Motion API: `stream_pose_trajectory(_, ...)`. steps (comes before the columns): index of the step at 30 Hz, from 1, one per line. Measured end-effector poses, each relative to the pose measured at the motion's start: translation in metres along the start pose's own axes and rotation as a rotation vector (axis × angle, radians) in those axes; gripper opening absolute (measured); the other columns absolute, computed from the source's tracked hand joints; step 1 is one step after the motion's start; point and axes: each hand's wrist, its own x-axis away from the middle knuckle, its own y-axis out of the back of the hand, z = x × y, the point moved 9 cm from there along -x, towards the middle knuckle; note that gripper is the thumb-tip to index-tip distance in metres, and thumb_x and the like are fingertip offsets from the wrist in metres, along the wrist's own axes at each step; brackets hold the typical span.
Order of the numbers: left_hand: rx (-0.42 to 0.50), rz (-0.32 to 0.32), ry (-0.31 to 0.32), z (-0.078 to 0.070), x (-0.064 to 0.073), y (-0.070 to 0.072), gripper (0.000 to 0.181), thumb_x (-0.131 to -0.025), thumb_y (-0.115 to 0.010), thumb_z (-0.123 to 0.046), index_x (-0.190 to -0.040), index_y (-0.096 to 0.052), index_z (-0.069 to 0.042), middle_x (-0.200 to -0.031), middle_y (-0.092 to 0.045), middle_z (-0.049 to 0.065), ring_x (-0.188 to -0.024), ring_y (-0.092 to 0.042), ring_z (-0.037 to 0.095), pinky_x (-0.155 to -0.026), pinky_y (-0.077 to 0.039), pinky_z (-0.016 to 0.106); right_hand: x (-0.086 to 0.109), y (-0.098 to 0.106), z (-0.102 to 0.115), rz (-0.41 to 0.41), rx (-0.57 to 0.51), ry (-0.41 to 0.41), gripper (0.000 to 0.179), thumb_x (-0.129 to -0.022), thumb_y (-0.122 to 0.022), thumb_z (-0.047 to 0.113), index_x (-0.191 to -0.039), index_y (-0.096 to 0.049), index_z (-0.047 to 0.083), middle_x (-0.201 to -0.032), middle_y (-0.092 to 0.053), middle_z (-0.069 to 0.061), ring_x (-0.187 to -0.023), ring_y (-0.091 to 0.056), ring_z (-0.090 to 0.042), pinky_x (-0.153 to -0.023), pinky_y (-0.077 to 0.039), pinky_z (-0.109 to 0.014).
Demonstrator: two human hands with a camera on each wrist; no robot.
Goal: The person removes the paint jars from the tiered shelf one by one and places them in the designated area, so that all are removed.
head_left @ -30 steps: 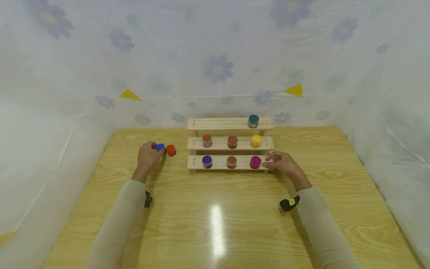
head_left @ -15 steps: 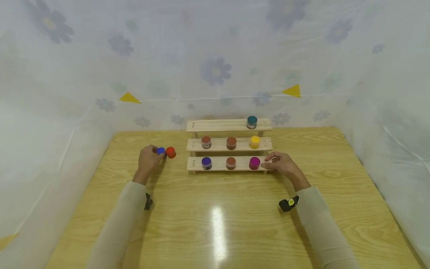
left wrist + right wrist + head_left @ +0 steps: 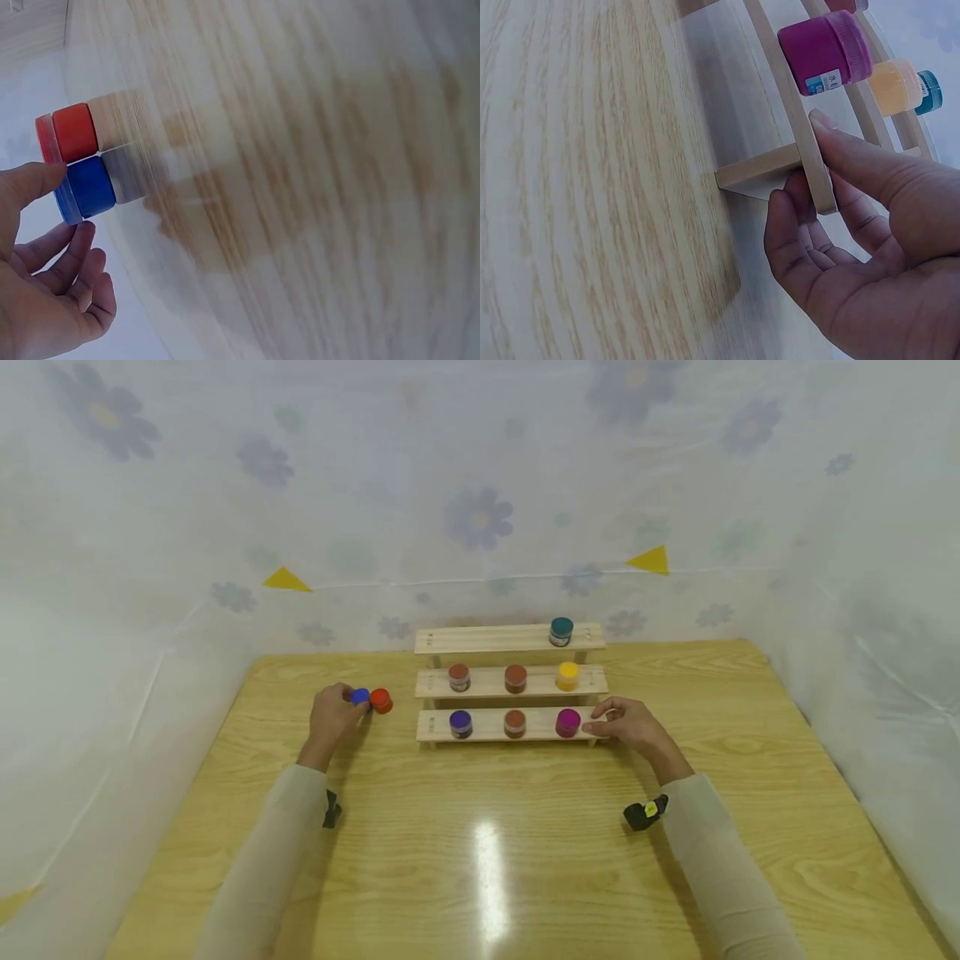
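Observation:
Between its thumb and fingers, my left hand (image 3: 331, 718) pinches a small blue paint jar (image 3: 91, 187) at its lid. A red paint jar (image 3: 75, 133) stands right beside it on the table, the two almost touching or touching. At the right, my right hand (image 3: 632, 727) grips the end of the lowest shelf of a three-tier wooden rack (image 3: 487, 724), thumb above and fingers curled beneath in the right wrist view. Just beyond that thumb, a magenta paint jar (image 3: 823, 52) sits on the same shelf.
More jars stand on the rack: dark blue (image 3: 461, 723) and brown (image 3: 515, 723) at the bottom, two brown ones and a yellow one (image 3: 567, 676) in the middle, teal (image 3: 561, 631) on top. A flowered white curtain (image 3: 480, 460) encloses the wooden table (image 3: 405, 827).
My left hand has shifted slightly right and nearer with the blue jar, narrowing the gap to the red jar. My right hand stays on the rack's end. The head view has shifted slightly.

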Motion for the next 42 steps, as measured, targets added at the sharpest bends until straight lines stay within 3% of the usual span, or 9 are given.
stream_pose_trajectory(10, 0.007, 0.033, -0.016, -0.001, 0.002, -0.004, 0.057, -0.090, -0.063, -0.028, -0.132, -0.046, 0.007, -0.126, -0.054, 0.029, -0.114, -0.053, 0.042, -0.092, -0.048, 0.051, 0.000, 0.004, 0.000, -0.006, -0.004, -0.003, 0.033, -0.085, -0.071, 0.019, -0.105, -0.055, -0.002, -0.064, -0.043, 0.004, -0.060, -0.047, -0.013, -0.063, -0.048, -0.031)
stream_pose_trajectory(19, 0.019, 0.024, -0.056, -0.011, 0.005, 0.002, 0.059, -0.089, -0.063, -0.034, -0.130, -0.047, 0.005, -0.128, -0.051, 0.027, -0.122, -0.041, 0.044, -0.096, -0.042, 0.054, 0.000, 0.004, -0.002, -0.008, -0.004, -0.010, 0.029, -0.086, -0.071, 0.019, -0.104, -0.056, 0.001, -0.064, -0.044, 0.004, -0.061, -0.047, -0.014, -0.063, -0.047, -0.030)
stream_pose_trajectory(25, 0.017, 0.007, -0.095, -0.025, 0.006, 0.005, 0.059, -0.089, -0.063, -0.035, -0.130, -0.049, 0.004, -0.130, -0.050, 0.025, -0.122, -0.041, 0.043, -0.097, -0.043, 0.054, -0.003, 0.002, -0.003, -0.003, -0.031, -0.007, 0.028, -0.085, -0.072, 0.018, -0.103, -0.057, 0.002, -0.064, -0.046, 0.005, -0.060, -0.046, -0.012, -0.062, -0.046, -0.028)
stream_pose_trajectory(31, 0.070, -0.009, -0.132, -0.041, 0.007, 0.010, 0.056, -0.089, -0.064, -0.032, -0.128, -0.049, 0.005, -0.128, -0.051, 0.024, -0.119, -0.044, 0.041, -0.097, -0.042, 0.054, -0.002, 0.001, -0.002, -0.011, -0.016, -0.015, 0.028, -0.085, -0.072, 0.020, -0.102, -0.057, 0.003, -0.063, -0.048, 0.005, -0.061, -0.047, -0.013, -0.060, -0.044, -0.029)
stream_pose_trajectory(42, 0.090, -0.057, -0.201, -0.073, 0.009, 0.014, 0.049, -0.089, -0.064, -0.033, -0.122, -0.055, 0.003, -0.121, -0.056, 0.021, -0.113, -0.051, 0.040, -0.093, -0.044, 0.051, 0.006, -0.002, 0.010, 0.012, -0.025, -0.013, 0.030, -0.087, -0.069, 0.014, -0.106, -0.055, -0.004, -0.064, -0.045, 0.003, -0.058, -0.044, -0.013, -0.061, -0.043, -0.031)
